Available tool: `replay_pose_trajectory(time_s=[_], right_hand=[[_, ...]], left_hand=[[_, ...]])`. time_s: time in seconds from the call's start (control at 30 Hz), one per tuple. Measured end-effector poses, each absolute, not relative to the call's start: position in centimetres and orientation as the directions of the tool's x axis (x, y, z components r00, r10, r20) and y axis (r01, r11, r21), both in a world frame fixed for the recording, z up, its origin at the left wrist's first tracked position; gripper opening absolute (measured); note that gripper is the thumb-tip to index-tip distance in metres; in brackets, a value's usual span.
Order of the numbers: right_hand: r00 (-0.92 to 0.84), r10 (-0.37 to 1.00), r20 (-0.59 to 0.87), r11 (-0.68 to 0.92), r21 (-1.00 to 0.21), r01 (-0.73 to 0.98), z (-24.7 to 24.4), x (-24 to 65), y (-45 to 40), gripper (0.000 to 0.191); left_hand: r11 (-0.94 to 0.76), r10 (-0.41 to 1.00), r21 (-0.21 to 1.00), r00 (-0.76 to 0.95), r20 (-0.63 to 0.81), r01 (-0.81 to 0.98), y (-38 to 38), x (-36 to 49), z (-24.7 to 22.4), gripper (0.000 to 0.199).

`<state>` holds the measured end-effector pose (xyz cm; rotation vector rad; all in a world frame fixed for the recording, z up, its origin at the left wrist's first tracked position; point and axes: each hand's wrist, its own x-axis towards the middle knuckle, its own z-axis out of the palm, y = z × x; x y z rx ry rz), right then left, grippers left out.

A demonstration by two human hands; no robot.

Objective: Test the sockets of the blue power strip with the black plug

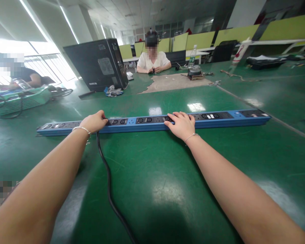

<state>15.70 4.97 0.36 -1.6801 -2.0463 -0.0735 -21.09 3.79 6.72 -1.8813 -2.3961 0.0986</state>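
A long blue power strip (152, 126) with black socket panels lies across the green table in front of me. My left hand (94, 122) rests over its left part, fingers curled together in a pinch against the sockets. From beneath that hand a black cord (108, 176) runs down toward me; its upper end is hidden, so I cannot tell what the fingers hold. On the strip right of its middle lies my right hand (182, 124), palm down, with the fingers somewhat spread over the sockets.
Beyond the strip stand a black computer case (99, 64) and grey-blue gloves (113, 90). A green basket (22, 101) sits at left near a seated person. Another person (152, 57) sits opposite. A bare board patch (170, 83), a bottle (192, 57) and a white tube (240, 51) are farther back.
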Motion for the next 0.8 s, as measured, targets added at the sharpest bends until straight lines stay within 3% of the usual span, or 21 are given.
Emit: replay_pose_trajectory(time_s=[0.27, 0.4, 0.53, 0.6, 0.67, 0.8], right_hand=[[-0.124, 0.900, 0.418, 0.240, -0.237, 0.941, 0.0, 15.7, 5.1, 0.044], [-0.116, 0.893, 0.434, 0.240, -0.241, 0.941, 0.0, 15.7, 5.1, 0.043], [-0.116, 0.890, 0.441, 0.246, -0.250, 0.936, 0.0, 15.6, 5.0, 0.043], [-0.112, 0.889, 0.443, 0.245, -0.257, 0.935, 0.0, 15.6, 5.1, 0.043], [-0.110, 0.891, 0.441, 0.245, -0.262, 0.933, 0.0, 15.6, 5.0, 0.044], [-0.118, 0.895, 0.431, 0.248, -0.261, 0.933, 0.0, 15.6, 5.0, 0.044]], left_hand=[[0.252, 0.967, -0.046, -0.254, -0.034, 0.967, 2.7, -19.9, 7.1, 0.038], [0.299, 0.952, -0.053, -0.295, 0.080, 0.953, 1.9, -19.6, 7.7, 0.035], [0.417, 0.865, 0.085, -0.424, 0.269, 0.905, 0.7, -19.4, 10.3, 0.035], [0.351, 0.880, 0.180, -0.390, 0.272, 0.919, 0.3, -18.7, 11.7, 0.033], [0.242, 0.939, 0.250, -0.291, 0.183, 0.937, 0.2, -17.4, 12.4, 0.031], [0.116, 0.985, 0.198, -0.139, 0.106, 0.973, 1.3, -13.8, 11.1, 0.028]])
